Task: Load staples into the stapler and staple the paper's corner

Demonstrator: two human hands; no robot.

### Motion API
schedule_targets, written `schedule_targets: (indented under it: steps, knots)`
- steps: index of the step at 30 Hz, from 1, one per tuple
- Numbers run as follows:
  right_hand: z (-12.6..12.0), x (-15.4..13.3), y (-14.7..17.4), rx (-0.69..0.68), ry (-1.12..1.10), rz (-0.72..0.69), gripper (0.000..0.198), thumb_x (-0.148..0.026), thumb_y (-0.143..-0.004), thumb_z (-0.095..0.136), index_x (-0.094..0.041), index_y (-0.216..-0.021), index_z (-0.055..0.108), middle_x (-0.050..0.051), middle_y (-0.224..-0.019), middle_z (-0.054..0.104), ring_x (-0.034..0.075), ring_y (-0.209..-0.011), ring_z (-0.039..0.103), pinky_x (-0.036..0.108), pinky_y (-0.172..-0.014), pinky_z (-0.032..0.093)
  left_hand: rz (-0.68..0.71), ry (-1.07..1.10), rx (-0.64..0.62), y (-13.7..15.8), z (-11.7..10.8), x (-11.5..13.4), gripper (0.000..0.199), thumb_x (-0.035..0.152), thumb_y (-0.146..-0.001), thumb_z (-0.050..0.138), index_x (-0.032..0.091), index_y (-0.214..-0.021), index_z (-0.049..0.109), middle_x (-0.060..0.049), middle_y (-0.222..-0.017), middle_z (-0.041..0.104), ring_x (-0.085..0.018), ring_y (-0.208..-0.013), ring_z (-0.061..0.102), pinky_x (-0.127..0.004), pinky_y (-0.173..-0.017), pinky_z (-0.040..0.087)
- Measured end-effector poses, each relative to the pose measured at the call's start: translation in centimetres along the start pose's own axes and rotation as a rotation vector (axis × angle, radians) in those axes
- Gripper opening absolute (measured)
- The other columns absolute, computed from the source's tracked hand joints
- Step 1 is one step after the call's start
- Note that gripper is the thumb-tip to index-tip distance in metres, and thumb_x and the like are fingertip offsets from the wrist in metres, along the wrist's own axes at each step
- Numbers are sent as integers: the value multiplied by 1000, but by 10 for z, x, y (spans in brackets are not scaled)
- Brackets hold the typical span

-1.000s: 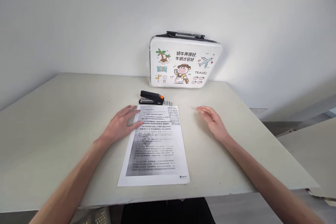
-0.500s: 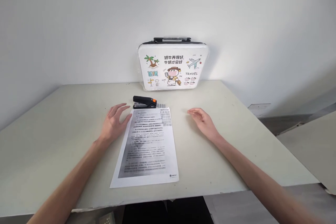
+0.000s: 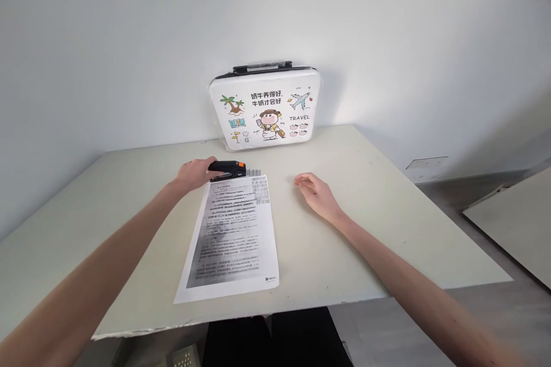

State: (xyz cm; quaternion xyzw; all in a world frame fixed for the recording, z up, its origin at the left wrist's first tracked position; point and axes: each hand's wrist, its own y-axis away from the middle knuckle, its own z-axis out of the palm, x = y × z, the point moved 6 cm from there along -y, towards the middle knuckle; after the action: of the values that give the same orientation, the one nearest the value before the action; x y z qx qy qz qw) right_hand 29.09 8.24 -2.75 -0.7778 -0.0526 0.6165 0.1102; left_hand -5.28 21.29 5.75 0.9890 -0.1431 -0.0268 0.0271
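My left hand (image 3: 196,173) is closed around the left end of a black stapler (image 3: 230,169) with an orange button. The stapler lies on the table at the top edge of a printed sheet of paper (image 3: 230,241). Grey strips of staples (image 3: 253,172) lie just beyond the stapler's right end. To the right of the paper, my right hand (image 3: 316,195) rests on the table with its fingers loosely bent and nothing in them.
A white cartoon-printed case (image 3: 267,109) with a black handle stands against the wall at the back of the pale table (image 3: 336,264). A wall plate (image 3: 427,163) is at the right. Below the front edge, a dark surface (image 3: 275,341) shows.
My left hand has moved forward and right from beside the paper and closed on the stapler's left end. The view has shifted slightly. My right hand stays beside the paper.
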Motion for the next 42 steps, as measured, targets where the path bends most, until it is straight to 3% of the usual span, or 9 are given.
schedule_targets:
  steps: [8, 14, 18, 21, 29, 32, 36, 39, 42]
  knots:
    - [0, 1, 0, 9, 8, -14, 16, -32, -92, 54, -26, -103, 64, 7, -113, 74, 24, -105, 72, 40, -90, 54, -49, 48, 243, 39, -28, 9, 37, 56, -103, 44, 27, -123, 57, -9, -100, 76, -31, -88, 72, -34, -70, 45]
    - [-11, 5, -2, 77, -81, 44, 15, -37, -92, 58, -26, -99, 65, 7, -113, 74, 23, -100, 73, 43, -96, 53, 96, 130, 268, 73, -55, 75, 35, 53, -103, 53, 24, -121, 59, -6, -95, 77, -26, -80, 72, -31, -67, 45]
    - [-28, 11, -4, 102, -197, 97, 20, -44, -89, 65, -25, -95, 66, 7, -108, 74, 23, -97, 72, 44, -100, 54, 228, 111, 181, 94, -43, 134, 33, 51, -104, 54, 23, -119, 59, -6, -95, 78, -25, -77, 73, -32, -67, 46]
    - [-36, 10, -1, -14, -230, 95, 27, -51, -90, 68, -24, -96, 68, 6, -106, 74, 23, -97, 70, 43, -101, 54, 290, 118, 140, 103, -24, 168, 30, 50, -105, 54, 24, -119, 57, -5, -98, 79, -27, -80, 74, -33, -68, 47]
    - [-42, 0, 5, -194, -206, 139, 53, -73, -96, 55, -23, -100, 71, 8, -111, 77, 24, -101, 71, 40, -98, 57, 416, 215, 103, 91, 20, 226, 25, 48, -107, 54, 24, -114, 56, -9, -99, 78, -29, -85, 76, -33, -64, 48]
    - [-38, -4, 4, -214, -208, 137, 59, -79, -94, 53, -23, -97, 72, 9, -107, 77, 24, -97, 72, 41, -94, 59, 437, 275, 109, 85, 25, 234, 20, 44, -104, 59, 25, -109, 59, -7, -95, 77, -28, -84, 76, -34, -65, 49]
    - [-36, -5, 3, -202, -187, 144, 55, -77, -93, 57, -23, -93, 71, 8, -104, 76, 23, -93, 71, 38, -89, 59, 407, 441, 87, 83, 30, 225, 25, 46, -97, 69, 25, -109, 61, -5, -98, 76, -27, -85, 74, -37, -70, 54]
    - [-37, -3, 1, -171, -191, 156, 49, -71, -92, 63, -23, -92, 70, 7, -103, 76, 21, -89, 70, 37, -86, 58, 514, 544, 107, 93, 37, 212, 40, 46, -93, 74, 25, -123, 58, -8, -121, 71, -29, -112, 69, -43, -93, 57]
    - [-38, -2, 0, -148, -166, 155, 44, -67, -92, 66, -23, -91, 70, 6, -100, 75, 21, -87, 68, 36, -84, 57, 606, 568, 156, 106, 46, 196, 55, 49, -96, 72, 27, -141, 50, -10, -145, 59, -31, -138, 54, -50, -116, 46]
